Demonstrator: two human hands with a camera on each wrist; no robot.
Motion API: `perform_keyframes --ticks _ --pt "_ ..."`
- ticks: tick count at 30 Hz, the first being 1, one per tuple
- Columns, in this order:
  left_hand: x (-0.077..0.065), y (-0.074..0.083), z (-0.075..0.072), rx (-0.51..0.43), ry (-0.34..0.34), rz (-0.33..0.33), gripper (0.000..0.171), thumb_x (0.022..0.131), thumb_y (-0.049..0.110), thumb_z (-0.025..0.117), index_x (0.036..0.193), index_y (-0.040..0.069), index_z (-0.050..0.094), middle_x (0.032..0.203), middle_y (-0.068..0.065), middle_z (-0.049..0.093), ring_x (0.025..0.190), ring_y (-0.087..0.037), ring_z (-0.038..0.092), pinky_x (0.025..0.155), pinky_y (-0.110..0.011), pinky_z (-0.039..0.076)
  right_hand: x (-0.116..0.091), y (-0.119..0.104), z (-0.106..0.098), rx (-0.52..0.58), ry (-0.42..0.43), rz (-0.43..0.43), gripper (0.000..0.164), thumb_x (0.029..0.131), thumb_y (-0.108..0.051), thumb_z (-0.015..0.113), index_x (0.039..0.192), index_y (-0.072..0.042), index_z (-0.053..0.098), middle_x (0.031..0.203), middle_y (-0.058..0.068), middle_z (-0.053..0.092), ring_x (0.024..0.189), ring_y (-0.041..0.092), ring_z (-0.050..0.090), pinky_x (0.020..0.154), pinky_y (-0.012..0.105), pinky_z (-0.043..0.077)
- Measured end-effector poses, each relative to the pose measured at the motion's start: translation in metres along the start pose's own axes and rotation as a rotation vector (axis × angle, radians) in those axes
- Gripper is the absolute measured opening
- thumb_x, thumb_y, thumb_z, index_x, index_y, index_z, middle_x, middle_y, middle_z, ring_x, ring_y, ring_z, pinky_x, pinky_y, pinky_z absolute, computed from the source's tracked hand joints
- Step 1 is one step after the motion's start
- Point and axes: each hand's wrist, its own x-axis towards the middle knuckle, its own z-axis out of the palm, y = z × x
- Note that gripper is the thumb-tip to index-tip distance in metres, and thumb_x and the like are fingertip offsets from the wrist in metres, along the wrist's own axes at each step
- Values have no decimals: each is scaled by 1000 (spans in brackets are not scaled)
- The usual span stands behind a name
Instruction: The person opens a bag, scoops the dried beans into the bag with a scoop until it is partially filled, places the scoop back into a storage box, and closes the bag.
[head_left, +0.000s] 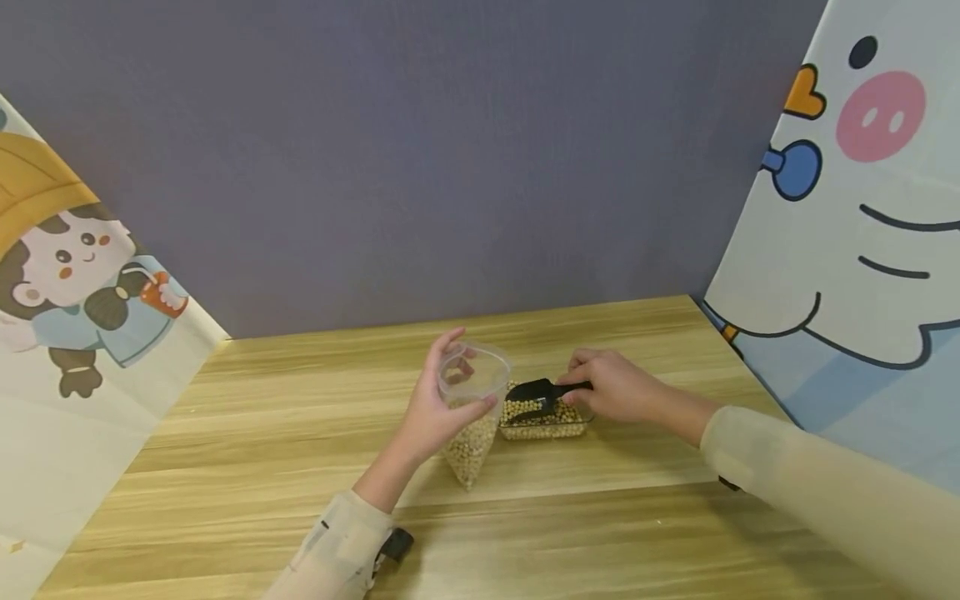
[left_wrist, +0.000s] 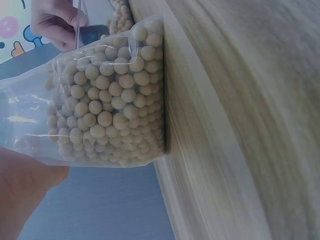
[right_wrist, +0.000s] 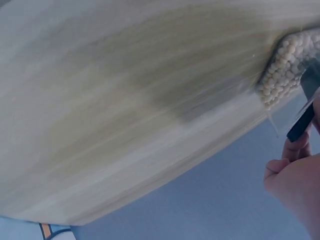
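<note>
A clear plastic bag (head_left: 472,446), its lower part full of pale round soybeans (left_wrist: 105,100), stands on the table with its round mouth held wide. My left hand (head_left: 431,412) grips it at the mouth, thumb on the near side and fingers on the far side. To its right is a clear rectangular container (head_left: 546,432) of soybeans. My right hand (head_left: 611,385) holds a black scoop (head_left: 534,389) by its handle, the blade pointing left over the beans. The scoop's handle (right_wrist: 301,122) and bean container also show at the right edge of the right wrist view.
Both sit on a wood-grain table (head_left: 300,408). A grey-blue wall (head_left: 450,167) rises behind it. Cartoon-printed panels (head_left: 847,250) stand at the left and right sides.
</note>
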Motion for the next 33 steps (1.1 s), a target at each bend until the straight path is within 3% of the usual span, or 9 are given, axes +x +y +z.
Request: perform_keyframes --ticks 9,16,21,23,29,33 --pt "1 -2 0 -18 9 16 101 78 1 86 163 18 34 143 -19 56 123 -28 56 119 -56 47 -2 0 1 2 -15 -18 29 94 -17 80 121 -7 81 95 -4 63 74 1 48 64 23 46" --pt "0 -2 0 -10 16 -2 101 79 2 86 163 20 34 143 -15 58 125 -29 56 119 -55 47 2 -10 -4 -190 17 -81 26 93 -18 81 118 -10 82 91 -3 63 73 4 47 69 26 40" --pt "1 -1 0 -18 21 -9 101 79 2 86 163 21 34 145 -17 58 126 -31 57 119 -56 47 6 -13 -6 -327 39 -169 24 92 -20 83 115 -14 83 91 -2 66 75 8 54 69 32 44" --pt "1 -1 0 -19 23 -10 101 79 2 86 163 22 34 145 -16 58 125 -30 57 118 -56 48 6 -12 -6 -310 30 -168 25 92 -20 83 116 -13 83 91 -3 66 75 8 53 71 33 44" --pt "2 -4 0 -33 25 17 99 79 2 85 163 17 34 144 -20 57 123 -29 57 117 -57 48 2 -6 -4 -82 -56 -90 28 94 -19 81 120 -8 81 93 -2 67 74 2 52 68 25 47" --pt "2 -6 -1 -47 27 9 101 78 1 85 163 18 34 143 -17 57 123 -26 56 117 -55 49 0 -9 -2 -150 -23 -147 26 94 -18 81 118 -8 82 93 0 67 72 4 54 65 25 47"
